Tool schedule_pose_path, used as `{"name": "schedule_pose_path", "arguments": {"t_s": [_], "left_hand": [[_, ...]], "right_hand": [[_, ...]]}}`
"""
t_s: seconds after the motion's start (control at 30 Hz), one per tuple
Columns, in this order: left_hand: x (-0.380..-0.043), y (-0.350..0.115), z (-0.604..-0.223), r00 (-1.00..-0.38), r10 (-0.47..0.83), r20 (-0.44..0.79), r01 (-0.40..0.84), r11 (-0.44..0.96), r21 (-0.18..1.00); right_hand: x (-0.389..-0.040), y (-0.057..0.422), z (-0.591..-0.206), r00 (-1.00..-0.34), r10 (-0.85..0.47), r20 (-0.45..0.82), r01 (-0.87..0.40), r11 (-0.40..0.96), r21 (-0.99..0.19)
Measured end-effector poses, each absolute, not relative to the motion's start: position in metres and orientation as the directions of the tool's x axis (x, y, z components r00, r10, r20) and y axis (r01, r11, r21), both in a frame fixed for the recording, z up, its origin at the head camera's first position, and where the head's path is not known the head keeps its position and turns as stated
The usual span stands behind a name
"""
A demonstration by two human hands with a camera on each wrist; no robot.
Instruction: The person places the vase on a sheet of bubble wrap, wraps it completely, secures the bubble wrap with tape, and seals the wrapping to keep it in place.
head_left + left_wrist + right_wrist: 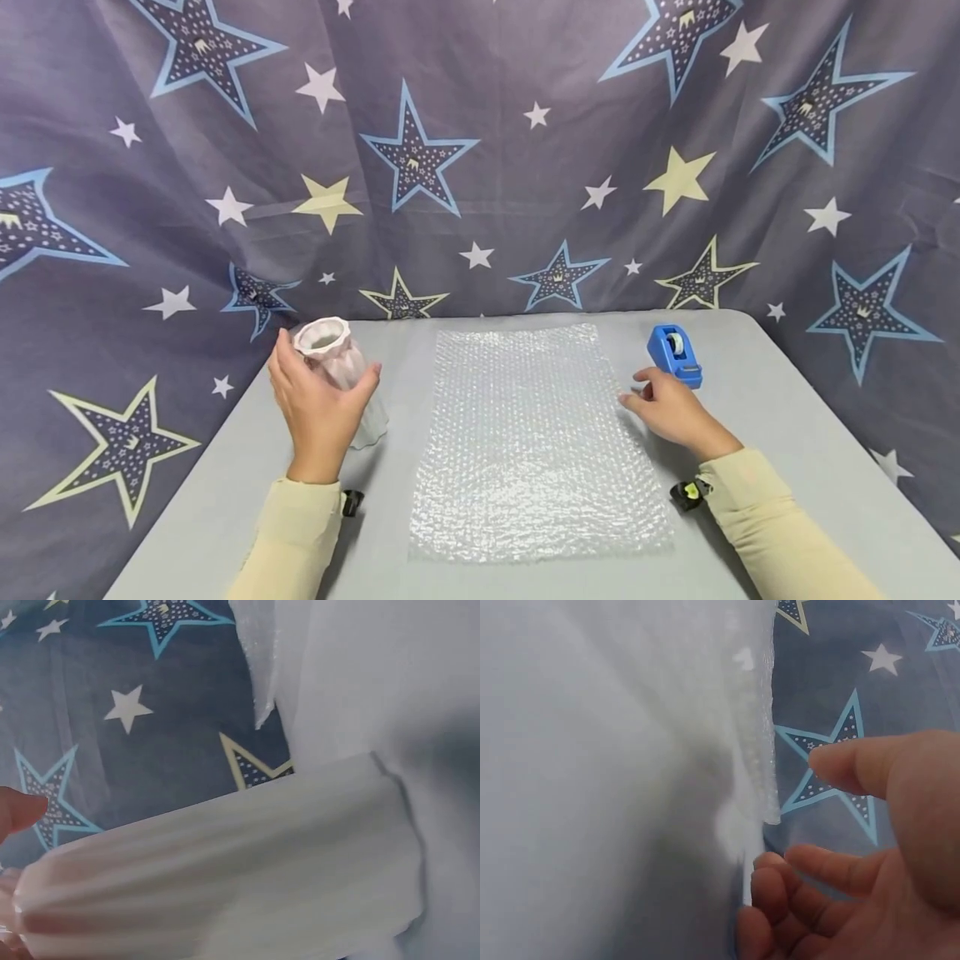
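Observation:
A white, fluted vase (343, 367) stands on the table at the left. My left hand (313, 404) is around its upper part, fingers on the left and thumb on the right. In the left wrist view the fingers touch the neck of the vase (225, 870), while the thumb is apart from it. A flat sheet of clear bubble wrap (525, 450) lies in the middle of the table. Near its right edge hovers my right hand (671, 408), fingers loosely bent and holding nothing. Just beyond that hand sits a blue tape dispenser (670, 350) with a roll of tape.
The light grey table (225, 517) has a rounded far right corner. Behind it and along both sides hangs a dark curtain (495, 167) printed with stars. A small black device (686, 495) is worn at the right wrist.

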State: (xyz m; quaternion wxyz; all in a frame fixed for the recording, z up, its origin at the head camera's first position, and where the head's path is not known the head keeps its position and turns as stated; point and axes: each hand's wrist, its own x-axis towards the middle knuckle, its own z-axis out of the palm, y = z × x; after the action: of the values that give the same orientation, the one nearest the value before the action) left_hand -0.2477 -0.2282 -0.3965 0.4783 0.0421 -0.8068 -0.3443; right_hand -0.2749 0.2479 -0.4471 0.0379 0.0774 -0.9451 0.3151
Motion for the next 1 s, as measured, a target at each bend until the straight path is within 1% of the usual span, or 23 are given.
{"name": "schedule_pose_path", "arguments": {"t_s": [0.1,0.23,0.33,0.6,1.0], "left_hand": [[-0.249,-0.23,-0.403,-0.59,-0.425,0.687,0.252,0.712,0.656],[-0.25,-0.232,-0.41,-0.651,-0.43,0.626,0.236,0.669,0.705],[-0.251,-0.234,-0.414,-0.681,-0.427,0.595,0.235,0.642,0.73],[-0.249,-0.239,-0.423,-0.711,-0.434,0.553,0.23,0.599,0.767],[-0.246,-0.243,-0.43,-0.76,-0.432,0.486,0.164,0.596,0.786]], "right_hand": [[-0.275,0.248,-0.451,-0.99,-0.109,0.088,-0.14,0.781,-0.609],[-0.277,0.249,-0.455,-0.992,-0.109,0.061,-0.124,0.77,-0.627],[-0.278,0.25,-0.457,-0.992,-0.114,0.05,-0.12,0.761,-0.638],[-0.277,0.25,-0.458,-0.993,-0.113,0.017,-0.096,0.741,-0.665],[-0.276,0.253,-0.461,-0.993,-0.12,0.011,-0.1,0.769,-0.632]]}}
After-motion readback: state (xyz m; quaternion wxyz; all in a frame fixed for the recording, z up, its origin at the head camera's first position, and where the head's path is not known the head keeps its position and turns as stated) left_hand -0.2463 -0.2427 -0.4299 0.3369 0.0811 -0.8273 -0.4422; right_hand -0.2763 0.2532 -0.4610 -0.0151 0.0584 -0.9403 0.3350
